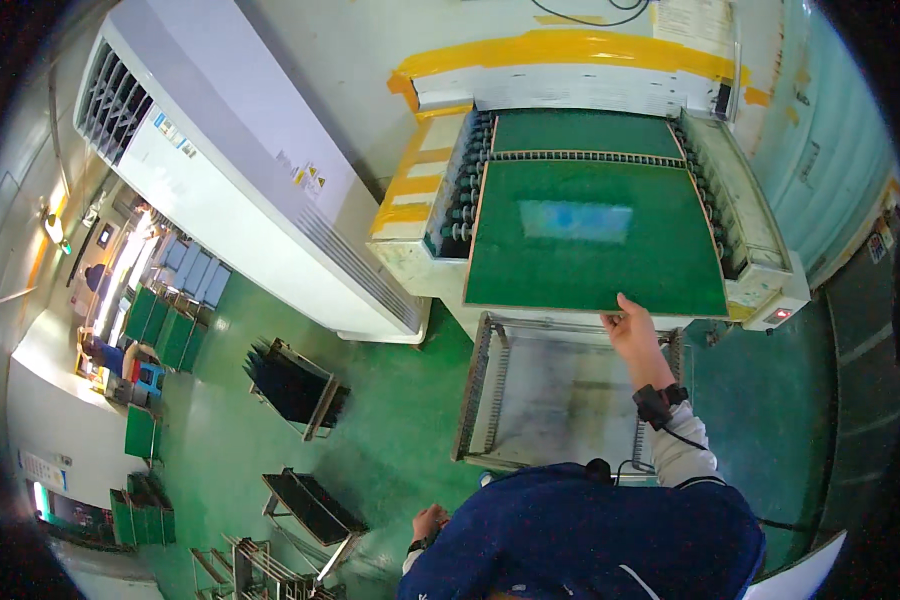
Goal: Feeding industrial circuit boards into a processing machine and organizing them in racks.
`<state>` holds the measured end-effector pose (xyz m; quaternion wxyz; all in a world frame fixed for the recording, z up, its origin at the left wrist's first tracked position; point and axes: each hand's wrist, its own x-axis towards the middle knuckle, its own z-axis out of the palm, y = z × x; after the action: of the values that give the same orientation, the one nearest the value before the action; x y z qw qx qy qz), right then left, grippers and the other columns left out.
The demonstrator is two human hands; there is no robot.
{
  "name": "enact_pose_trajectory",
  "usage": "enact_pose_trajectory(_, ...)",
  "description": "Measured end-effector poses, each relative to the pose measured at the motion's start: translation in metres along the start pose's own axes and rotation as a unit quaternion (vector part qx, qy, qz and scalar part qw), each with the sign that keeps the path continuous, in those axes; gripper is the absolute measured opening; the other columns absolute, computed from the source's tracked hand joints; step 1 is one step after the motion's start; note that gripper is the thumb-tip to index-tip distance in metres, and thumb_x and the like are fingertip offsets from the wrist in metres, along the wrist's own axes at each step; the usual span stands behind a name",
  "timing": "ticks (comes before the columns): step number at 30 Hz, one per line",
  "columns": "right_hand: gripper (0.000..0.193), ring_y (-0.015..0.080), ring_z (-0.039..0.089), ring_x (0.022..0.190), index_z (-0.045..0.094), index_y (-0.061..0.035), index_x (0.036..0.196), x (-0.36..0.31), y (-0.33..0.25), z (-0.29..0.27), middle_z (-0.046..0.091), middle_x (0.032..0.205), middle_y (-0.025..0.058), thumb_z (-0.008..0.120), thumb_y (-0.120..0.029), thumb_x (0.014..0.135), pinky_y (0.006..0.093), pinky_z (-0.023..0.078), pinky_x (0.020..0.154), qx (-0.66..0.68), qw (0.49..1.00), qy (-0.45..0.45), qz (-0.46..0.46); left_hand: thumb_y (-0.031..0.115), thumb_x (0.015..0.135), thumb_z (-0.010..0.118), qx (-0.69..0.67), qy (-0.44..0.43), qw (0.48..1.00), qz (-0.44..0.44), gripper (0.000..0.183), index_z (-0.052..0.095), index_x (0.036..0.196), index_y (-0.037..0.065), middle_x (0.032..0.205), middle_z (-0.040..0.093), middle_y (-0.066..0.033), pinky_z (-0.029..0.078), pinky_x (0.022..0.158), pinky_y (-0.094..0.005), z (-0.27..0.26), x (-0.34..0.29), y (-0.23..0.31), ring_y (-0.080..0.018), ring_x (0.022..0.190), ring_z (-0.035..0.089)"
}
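Note:
A large flat green panel [595, 240] lies on a roller conveyor [757, 200], its near edge sticking out past the machine's front. My right hand [630, 325] pinches that near edge, right of its middle, with a fingertip on top. Behind it, past a row of small rollers, a second green panel [585, 132] lies flat. Low by my body, my left hand [429, 522] hangs with its fingers curled; nothing shows in it. A black device with a cable is strapped to my right wrist.
Below the panel stands a metal rack [475, 390] with toothed sides. A tall white air conditioner [240, 190] stands left of the machine. Racks of dark panels [288, 385] [313, 507] stand on the green floor. A person [105, 352] is far left.

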<state>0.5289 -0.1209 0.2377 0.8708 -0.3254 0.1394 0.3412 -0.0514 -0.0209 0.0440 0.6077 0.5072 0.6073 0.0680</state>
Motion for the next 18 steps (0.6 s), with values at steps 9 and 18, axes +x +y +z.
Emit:
enact_pose_trajectory(9, 0.018, 0.0210, 0.052, 0.073, 0.047, -0.0051, 0.082, 0.012, 0.000, 0.002, 0.052, 0.079, 0.0083, 0.062, -0.013, 0.076, 0.0338, 0.048, 0.070, -0.005, 1.000, -0.015, 0.003, 0.017, 0.080, 0.054, 0.052, 0.016, 0.988, 0.144, 0.021, 0.050, 0.083, -0.003, 0.071, 0.056, -0.0121, 0.043, 0.045, -0.0296, -0.006, 0.000, -0.022, -0.0212, 0.056, 0.057)
enact_pose_trajectory(18, 0.010, 0.0209, 0.051, 0.074, 0.049, -0.0050, 0.082, 0.022, -0.005, 0.005, 0.052, 0.079, 0.0081, 0.056, -0.006, 0.076, 0.0317, 0.046, 0.069, -0.045, 0.998, -0.035, 0.014, 0.020, 0.076, 0.059, 0.027, 0.052, 0.992, 0.116, 0.020, 0.055, 0.076, 0.001, 0.068, 0.057, -0.0081, 0.045, 0.046, -0.0292, -0.028, 0.016, -0.002, -0.0181, 0.054, 0.057)
